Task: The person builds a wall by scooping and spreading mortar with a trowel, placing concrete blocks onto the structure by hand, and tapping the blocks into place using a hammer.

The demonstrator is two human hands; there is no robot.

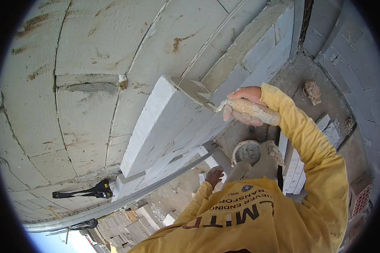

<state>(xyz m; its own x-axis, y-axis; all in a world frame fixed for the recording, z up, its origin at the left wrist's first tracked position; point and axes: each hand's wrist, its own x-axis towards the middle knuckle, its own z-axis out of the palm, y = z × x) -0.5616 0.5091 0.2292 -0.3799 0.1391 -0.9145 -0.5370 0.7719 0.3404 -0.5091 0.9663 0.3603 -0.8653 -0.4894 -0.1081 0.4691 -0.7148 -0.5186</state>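
Observation:
My right hand (245, 105) is closed round the worn wooden handle of a trowel (257, 110). The trowel's grey metal blade lies on the top edge of a pale block wall (156, 122), next to its near end. Grey mortar coats that edge around the blade. Lower down, my left hand (215, 175) hangs near my body with its fingers apart and nothing in them. Below my hands, on the floor beside my legs, stands a bucket (235, 157) with grey mortar in it.
A taut string (215, 34) runs along the large block wall (88, 46) beside the low one. A black strap-like object (101, 189) is at lower left. White blocks (294, 168), a broken lump (312, 92) and a red crate (361, 196) are on the right.

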